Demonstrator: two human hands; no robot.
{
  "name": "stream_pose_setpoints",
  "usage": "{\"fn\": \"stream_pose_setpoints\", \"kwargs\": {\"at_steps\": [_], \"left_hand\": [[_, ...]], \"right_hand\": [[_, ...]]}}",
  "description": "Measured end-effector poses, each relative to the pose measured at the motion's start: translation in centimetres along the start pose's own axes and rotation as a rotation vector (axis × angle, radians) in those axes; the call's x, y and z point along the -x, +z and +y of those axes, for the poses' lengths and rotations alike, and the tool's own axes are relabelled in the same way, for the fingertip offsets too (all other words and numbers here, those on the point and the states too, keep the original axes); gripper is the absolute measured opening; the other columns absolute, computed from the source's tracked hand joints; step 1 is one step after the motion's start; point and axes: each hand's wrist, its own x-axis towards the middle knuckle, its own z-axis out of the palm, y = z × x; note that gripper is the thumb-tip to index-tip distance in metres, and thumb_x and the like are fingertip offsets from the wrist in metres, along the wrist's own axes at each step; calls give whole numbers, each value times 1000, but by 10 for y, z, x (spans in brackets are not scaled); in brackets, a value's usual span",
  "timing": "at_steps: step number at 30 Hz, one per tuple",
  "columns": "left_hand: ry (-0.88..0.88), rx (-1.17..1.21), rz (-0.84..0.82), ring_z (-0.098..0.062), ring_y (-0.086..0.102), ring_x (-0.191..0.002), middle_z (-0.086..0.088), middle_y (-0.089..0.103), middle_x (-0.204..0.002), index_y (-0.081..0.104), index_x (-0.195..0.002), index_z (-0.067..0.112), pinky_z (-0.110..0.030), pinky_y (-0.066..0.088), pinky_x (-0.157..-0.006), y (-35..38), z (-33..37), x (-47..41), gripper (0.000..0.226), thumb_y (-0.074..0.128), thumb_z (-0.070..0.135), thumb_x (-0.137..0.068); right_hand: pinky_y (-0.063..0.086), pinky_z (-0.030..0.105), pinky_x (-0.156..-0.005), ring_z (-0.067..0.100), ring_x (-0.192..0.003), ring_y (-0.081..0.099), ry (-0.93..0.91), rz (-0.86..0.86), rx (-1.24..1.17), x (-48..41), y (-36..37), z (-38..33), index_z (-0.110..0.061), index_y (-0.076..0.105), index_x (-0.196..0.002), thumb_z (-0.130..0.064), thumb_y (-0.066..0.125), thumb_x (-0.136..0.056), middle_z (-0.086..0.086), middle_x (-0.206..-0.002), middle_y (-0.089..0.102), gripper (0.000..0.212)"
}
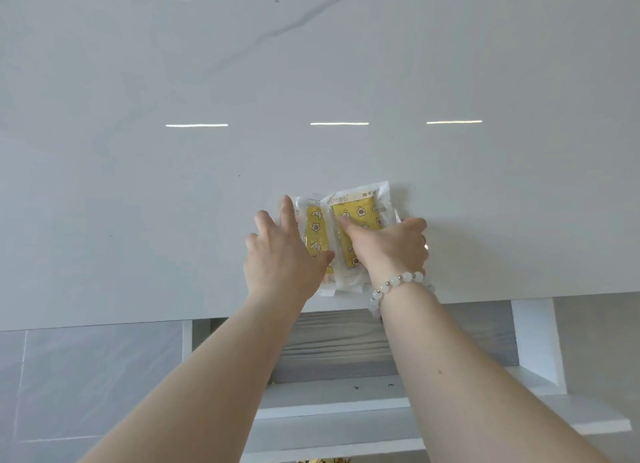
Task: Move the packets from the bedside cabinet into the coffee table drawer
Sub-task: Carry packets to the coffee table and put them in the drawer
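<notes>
Two clear packets with yellow patterned contents lie side by side on the glossy white coffee table top [166, 220], close to its near edge. The left packet [316, 232] sits under my left hand [277, 258], whose fingers are straight and spread, pressing on its left side. My right hand [391, 248] grips the right packet [358, 210], thumb on top and fingers curled round its right edge. Just below the table edge the drawer [329, 345] stands open, showing a grey wood-grain bottom between my forearms.
The drawer's white front panel [332, 405] juts toward me. A white table leg [535, 341] stands at the right. Grey floor tiles [86, 376] show at the lower left. A white bead bracelet [398, 281] is on my right wrist.
</notes>
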Motion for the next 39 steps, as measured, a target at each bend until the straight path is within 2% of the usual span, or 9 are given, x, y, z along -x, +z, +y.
{"fn": "stream_pose_setpoints", "kwargs": {"at_steps": [3, 6, 12, 16, 20, 22, 27, 34, 39], "left_hand": [[-71, 200, -21, -32, 51, -109, -10, 32, -129, 3, -150, 24, -32, 41, -83, 6, 2, 0, 98, 70, 39, -81], [-131, 378, -54, -29, 50, -112, -12, 36, -132, 4, -150, 19, -25, 32, -79, 12, 2, 4, 97, 72, 30, -82], [-60, 434, -131, -25, 47, -120, -6, 46, -137, 17, -145, 18, -29, 36, -90, 17, -7, 23, 80, 68, 21, -84], [18, 456, -198, -23, 46, -124, -1, 38, -143, 13, -145, 21, -26, 35, -89, 36, -18, 64, 70, 56, 17, -90], [-89, 662, -307, -13, 52, -117, 8, 47, -132, 26, -139, 29, -30, 44, -97, 67, -34, 108, 63, 59, 15, -87], [-116, 676, -328, -9, 55, -107, 9, 52, -119, 34, -132, 29, -30, 48, -92, 79, -46, 110, 57, 60, 11, -85], [-125, 586, -290, -19, 51, -115, -1, 46, -131, 21, -145, 26, -27, 42, -91, 105, -91, 71, 72, 59, 10, -85], [-241, 537, -256, -27, 48, -111, -12, 48, -122, 20, -144, 19, -26, 36, -83, 149, -150, 17, 69, 58, 7, -87], [-273, 560, -177, -29, 52, -109, -12, 42, -131, 18, -145, 17, -25, 38, -81, 173, -155, 18, 69, 56, 8, -89]], "right_hand": [[48, 39, -89, 32, -111, 57, 26, -17, -71, -1, 2, 4, -5, 43, -120, -57, 78, -63, 11, -121, 57, 85], [44, 26, -67, 27, -86, 62, 24, -76, -116, 1, 0, 9, -6, 58, -112, -53, 77, -69, 6, -106, 67, 66], [43, 29, -78, 28, -108, 60, -3, -97, -149, 21, 1, 34, -11, 55, -122, -48, 68, -80, 5, -116, 63, 57], [43, 27, -67, 26, -86, 63, 61, -95, -164, 48, -1, 71, -11, 61, -101, -47, 69, -80, 4, -94, 67, 43], [37, 24, -51, 14, -65, 58, 141, -46, -145, 75, -3, 112, -17, 58, -78, -39, 70, -80, -3, -74, 63, 25], [37, 24, -51, 16, -66, 58, 180, -55, -146, 79, 7, 124, -15, 60, -78, -30, 69, -80, -1, -74, 63, 18], [34, 23, -49, 17, -61, 57, 188, -180, -131, 68, 69, 128, -7, 61, -82, -13, 61, -80, 3, -73, 63, 6], [37, 19, -45, 13, -58, 53, 118, -407, -12, 25, 157, 139, -6, 60, -96, -2, 50, -79, 6, -82, 62, 20], [52, 30, -72, 20, -75, 59, 72, -350, 75, 13, 168, 157, -8, 60, -101, -17, 67, -80, 5, -92, 66, 24]]}}
